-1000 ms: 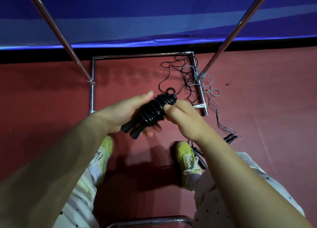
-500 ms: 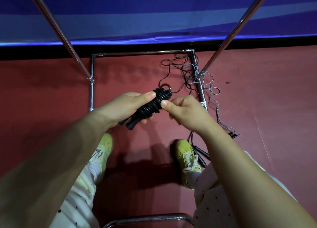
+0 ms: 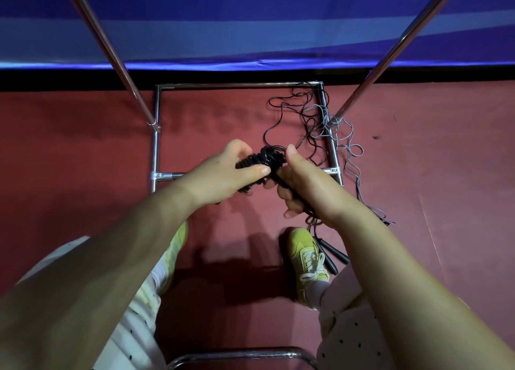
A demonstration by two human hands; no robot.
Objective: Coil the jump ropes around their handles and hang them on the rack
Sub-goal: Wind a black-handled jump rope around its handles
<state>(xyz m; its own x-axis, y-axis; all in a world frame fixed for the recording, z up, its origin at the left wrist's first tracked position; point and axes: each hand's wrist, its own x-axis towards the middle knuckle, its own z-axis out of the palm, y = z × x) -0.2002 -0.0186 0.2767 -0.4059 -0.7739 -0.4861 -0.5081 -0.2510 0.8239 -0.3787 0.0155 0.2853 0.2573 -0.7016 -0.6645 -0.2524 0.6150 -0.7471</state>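
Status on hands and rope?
Both hands gripping: left hand, right hand on coiled black rope. Not hung. Loose ropes tangled round rack base.

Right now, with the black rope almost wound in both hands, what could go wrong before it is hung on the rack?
1. The wound black rope is held by the left hand while the right hand works its end; if that end slips, the coils may loosen.
2. Loose ropes lie tangled over the rack base near the right shoe; a step could catch them.
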